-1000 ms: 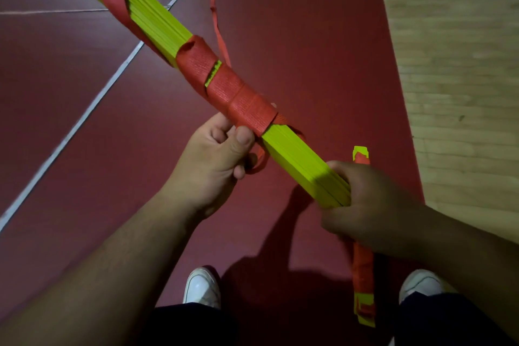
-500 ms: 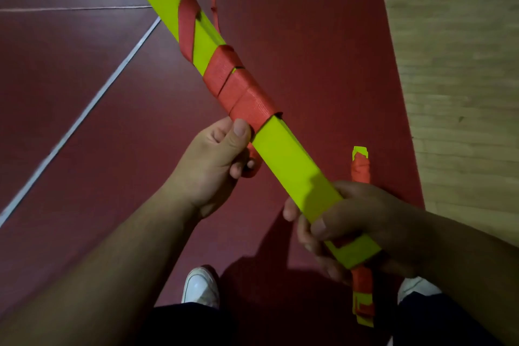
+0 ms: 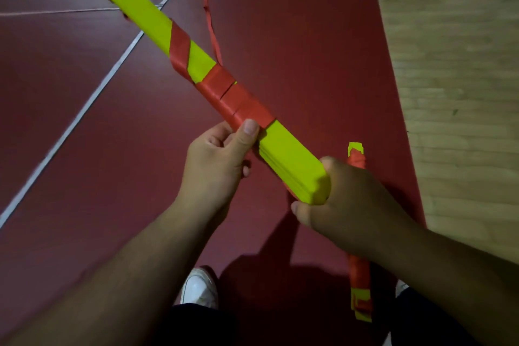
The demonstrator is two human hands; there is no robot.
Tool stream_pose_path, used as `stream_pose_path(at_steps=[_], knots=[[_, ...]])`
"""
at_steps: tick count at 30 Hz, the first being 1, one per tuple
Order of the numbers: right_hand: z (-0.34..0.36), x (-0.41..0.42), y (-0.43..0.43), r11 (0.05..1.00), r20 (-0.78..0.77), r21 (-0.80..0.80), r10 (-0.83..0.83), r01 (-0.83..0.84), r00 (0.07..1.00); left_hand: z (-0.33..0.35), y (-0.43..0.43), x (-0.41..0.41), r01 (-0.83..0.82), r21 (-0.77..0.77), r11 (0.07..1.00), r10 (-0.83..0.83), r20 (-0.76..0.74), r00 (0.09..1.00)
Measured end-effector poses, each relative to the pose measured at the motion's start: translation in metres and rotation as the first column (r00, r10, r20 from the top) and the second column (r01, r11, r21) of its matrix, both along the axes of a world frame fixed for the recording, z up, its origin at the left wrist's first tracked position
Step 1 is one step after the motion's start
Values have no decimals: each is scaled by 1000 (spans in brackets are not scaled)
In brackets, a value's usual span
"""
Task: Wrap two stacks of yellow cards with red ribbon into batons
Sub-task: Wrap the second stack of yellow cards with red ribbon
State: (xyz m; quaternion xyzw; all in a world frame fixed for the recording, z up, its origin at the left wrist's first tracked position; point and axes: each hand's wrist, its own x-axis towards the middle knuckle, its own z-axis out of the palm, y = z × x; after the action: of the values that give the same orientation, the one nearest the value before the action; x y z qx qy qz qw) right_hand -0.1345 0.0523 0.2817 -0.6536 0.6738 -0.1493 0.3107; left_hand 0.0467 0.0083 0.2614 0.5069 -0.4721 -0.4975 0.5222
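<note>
Your left hand (image 3: pixel 216 166) is clamped round the stack of yellow cards (image 3: pixel 289 154), thumb pinning the last turn of red ribbon (image 3: pixel 241 101), and your right hand (image 3: pixel 345 205) grips the stack's near end. It's up in the air, slanting over the red mat (image 3: pixel 295 36). The middle is bound tight, with one loose spiral further up and the ribbon tail (image 3: pixel 209 17) trailing away. Both ends show bare yellow, so call it roughly half wrapped. The other baton (image 3: pixel 359 275) lies on the mat beside your right hand and looks finished.
</note>
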Motion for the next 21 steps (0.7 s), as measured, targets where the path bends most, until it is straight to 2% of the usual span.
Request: stream_pose_path(at_steps=[6,10,14,21], knots=[[12,-11,-2,999,263,29,17,-25,965,8,-2,12,119,-26,993,-118,29,993],[12,-11,-2,996,388,67,21,-51,921,3,-6,19,152,-54,987,-156,-80,985],[12,-12,0,986,559,138,-4,-88,829,-4,-11,22,192,-45,980,-197,-221,955],[12,-8,8,924,795,288,-85,-251,601,-8,-14,21,309,3,951,-295,-290,910]])
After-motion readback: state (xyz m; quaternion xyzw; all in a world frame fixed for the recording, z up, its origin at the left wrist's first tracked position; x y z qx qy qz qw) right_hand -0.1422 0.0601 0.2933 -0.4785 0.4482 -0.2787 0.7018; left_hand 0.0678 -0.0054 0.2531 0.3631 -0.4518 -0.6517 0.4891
